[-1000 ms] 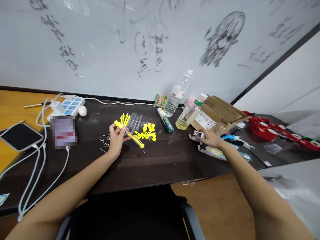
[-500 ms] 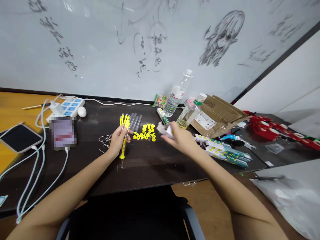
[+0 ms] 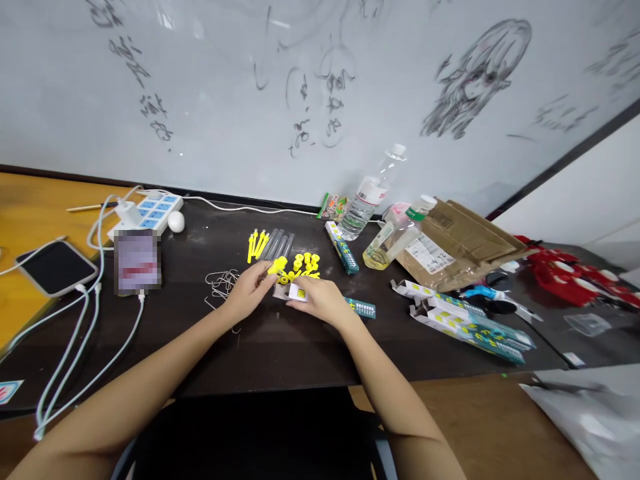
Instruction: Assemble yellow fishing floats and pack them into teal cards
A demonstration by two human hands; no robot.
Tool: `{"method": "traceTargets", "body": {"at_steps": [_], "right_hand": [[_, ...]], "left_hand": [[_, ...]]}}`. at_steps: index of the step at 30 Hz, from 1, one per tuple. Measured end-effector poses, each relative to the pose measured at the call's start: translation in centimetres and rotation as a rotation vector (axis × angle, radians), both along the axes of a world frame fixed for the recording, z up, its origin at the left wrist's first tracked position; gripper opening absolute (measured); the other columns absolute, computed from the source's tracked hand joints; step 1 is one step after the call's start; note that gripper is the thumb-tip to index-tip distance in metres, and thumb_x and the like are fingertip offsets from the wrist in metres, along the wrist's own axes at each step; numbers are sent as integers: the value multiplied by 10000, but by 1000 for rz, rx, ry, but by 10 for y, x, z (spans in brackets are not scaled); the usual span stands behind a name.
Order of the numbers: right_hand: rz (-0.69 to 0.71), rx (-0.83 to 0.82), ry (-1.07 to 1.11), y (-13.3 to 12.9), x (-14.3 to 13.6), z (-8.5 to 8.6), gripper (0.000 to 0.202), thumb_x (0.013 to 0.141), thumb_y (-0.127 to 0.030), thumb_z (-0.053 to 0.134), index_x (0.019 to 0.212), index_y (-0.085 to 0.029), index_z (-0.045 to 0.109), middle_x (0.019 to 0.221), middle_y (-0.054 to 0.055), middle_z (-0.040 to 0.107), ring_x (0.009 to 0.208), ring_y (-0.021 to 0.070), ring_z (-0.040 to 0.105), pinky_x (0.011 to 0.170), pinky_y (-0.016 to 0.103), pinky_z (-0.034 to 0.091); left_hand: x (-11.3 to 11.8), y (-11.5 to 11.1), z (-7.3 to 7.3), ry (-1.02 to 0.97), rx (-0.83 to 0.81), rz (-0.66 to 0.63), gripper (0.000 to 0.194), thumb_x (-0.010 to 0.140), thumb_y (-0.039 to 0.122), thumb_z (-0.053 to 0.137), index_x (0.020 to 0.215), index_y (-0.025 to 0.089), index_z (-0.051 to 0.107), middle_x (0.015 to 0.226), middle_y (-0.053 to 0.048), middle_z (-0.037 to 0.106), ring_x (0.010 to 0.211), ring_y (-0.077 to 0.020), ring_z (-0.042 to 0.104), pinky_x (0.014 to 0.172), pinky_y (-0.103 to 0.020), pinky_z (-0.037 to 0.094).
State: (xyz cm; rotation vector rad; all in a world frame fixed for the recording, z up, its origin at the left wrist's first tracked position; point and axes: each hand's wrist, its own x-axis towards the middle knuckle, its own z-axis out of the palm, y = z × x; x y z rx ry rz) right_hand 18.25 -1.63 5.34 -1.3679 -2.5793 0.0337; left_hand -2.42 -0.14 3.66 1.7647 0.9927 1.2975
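Pinching a yellow piece (image 3: 278,265) between the thumb and fingers of the left hand (image 3: 249,291), with the fingers narrowed onto it and a bright end projecting past the tips toward the right. Not showing the lower extent of the piece; leaving untold whether any shaft is continuing behind the fingers.

Gripping a narrow box (image 3: 299,293) in the right hand (image 3: 320,298), with thumb and fingers closed about its body. Running the long axis of the box from beside the left fingertips away to the right, under the right hand, slanting slightly nearer at the far end. Presenting the white end to the left fingertips, with a loose flap (image 3: 281,291) extending toward them; projecting the teal end (image 3: 363,308) past the right hand.

Holding the yellow piece just beside the white end, slightly beyond the flap; not showing whether touching or apart. Holding both hands near that end, with the right hand nearer, directly on the box.

Facing loose yellow parts (image 3: 307,259) just beyond both sets of fingers, with clear tubes (image 3: 280,245) and yellow sticks (image 3: 251,248) farther beyond the left fingertips. Showing bent wires (image 3: 221,285) left of the left fingers.
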Motion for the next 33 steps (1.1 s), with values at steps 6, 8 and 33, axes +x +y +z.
{"method": "traceTargets", "body": {"at_steps": [6, 8, 33], "right_hand": [[3, -1, 157, -2, 12, 3, 470, 888, -462, 516, 1293, -235, 450, 1238, 80, 616, 1060, 230, 616, 862, 331, 465], [-2, 7, 193, -3, 14, 5, 460, 911, -418, 486, 1334, -262, 397, 1267, 66, 593, 1076, 220, 607, 883, 340, 467], [-141, 50, 161, -13, 0, 5, 408, 760, -384, 577, 1120, -227, 469, 972, 60, 697, 839, 249, 669, 675, 303, 446]], "left_hand": [[-2, 1, -3, 409, 155, -189, 262, 881, 377, 495, 1040, 210, 620, 968, -54, 602, 864, -194, 581, 791, -325, 467], [-2, 3, -5, 404, 150, -192, 268, 891, 374, 483, 1064, 216, 613, 977, -55, 608, 885, -201, 585, 814, -340, 468], [7, -5, 1, 200, 11, -318, 259, 864, 375, 531, 1020, 235, 683, 966, -54, 613, 849, -181, 598, 761, -319, 512]]}}
